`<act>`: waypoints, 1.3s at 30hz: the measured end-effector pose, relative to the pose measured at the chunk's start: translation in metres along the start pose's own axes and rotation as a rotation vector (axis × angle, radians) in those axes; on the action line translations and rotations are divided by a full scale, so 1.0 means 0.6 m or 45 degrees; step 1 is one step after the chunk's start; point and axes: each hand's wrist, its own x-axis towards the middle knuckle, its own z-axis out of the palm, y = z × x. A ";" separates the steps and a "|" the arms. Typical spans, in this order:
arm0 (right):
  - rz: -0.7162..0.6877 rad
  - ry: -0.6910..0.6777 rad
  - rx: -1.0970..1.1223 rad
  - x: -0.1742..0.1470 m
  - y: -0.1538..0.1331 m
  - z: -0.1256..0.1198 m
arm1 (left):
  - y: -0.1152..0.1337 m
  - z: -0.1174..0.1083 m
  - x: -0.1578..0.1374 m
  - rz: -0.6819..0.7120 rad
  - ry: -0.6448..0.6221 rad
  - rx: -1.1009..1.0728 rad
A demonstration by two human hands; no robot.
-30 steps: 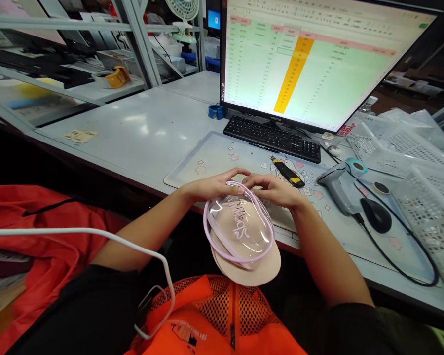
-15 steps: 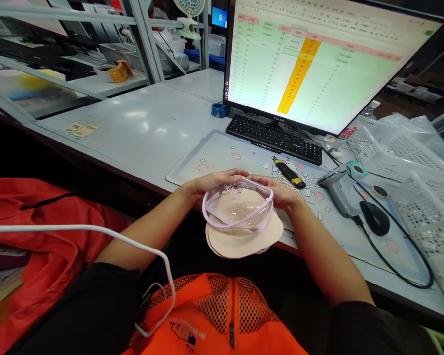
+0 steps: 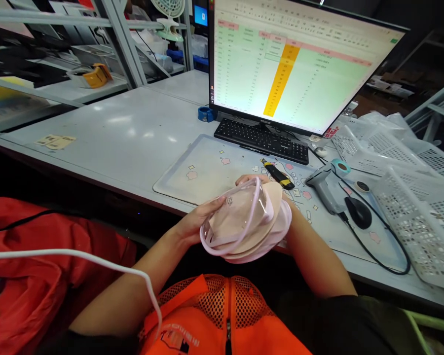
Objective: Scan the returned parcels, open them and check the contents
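Between my hands is a pink-edged clear plastic pouch [image 3: 233, 212] with faint lettering, together with curved beige and pale pink layers [image 3: 268, 229] shaped like cap brims. Whether they are one piece or a stack, I cannot tell. My left hand [image 3: 192, 222] is closed on the left side, its thumb lying over the clear plastic and its fingers underneath. On the far side, my right hand [image 3: 251, 179] has curled fingers showing above the rim; the rest of it is hidden behind the layers. The bundle is tilted, above the desk's front edge.
Behind my hands lie a box cutter [image 3: 277, 173], a keyboard [image 3: 261, 140] and a monitor [image 3: 281, 64] on the desk. To the right are a barcode scanner [image 3: 323, 187], a mouse [image 3: 358, 213] and white perforated baskets [image 3: 410, 222]. A white cable [image 3: 77, 254] crosses at left.
The bundle has turned and tipped, so more brim-like layers show on its right. My left hand has moved down its left side with the thumb on top; my right hand has gone behind it.
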 end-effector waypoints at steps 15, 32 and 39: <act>-0.499 0.534 -0.309 0.000 -0.041 0.000 | 0.103 -0.012 0.024 0.811 0.666 1.290; -0.659 0.840 -0.790 0.015 -0.020 0.022 | 0.091 0.116 0.101 0.653 0.793 2.560; -0.457 0.636 -0.422 0.021 -0.015 -0.043 | 0.144 0.101 0.076 0.563 -0.026 2.252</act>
